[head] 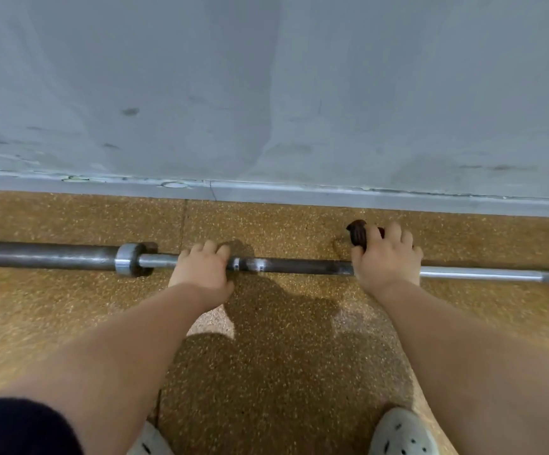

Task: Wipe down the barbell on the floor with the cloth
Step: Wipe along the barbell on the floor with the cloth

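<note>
A long steel barbell [302,266] lies on the speckled brown floor, running left to right, with its thick sleeve and collar [128,259] at the left. My left hand [202,269] is wrapped around the shaft just right of the collar. My right hand [386,257] presses a dark brown cloth [358,234] onto the shaft further right; only a bunched end of the cloth shows past my fingers. The shaft continues bright and silvery beyond my right hand to the frame's right edge.
A grey wall [266,93] with a low skirting strip [332,193] runs close behind the barbell. My two light perforated shoes [401,435] stand at the bottom edge. Open floor [283,356] lies between my feet and the bar.
</note>
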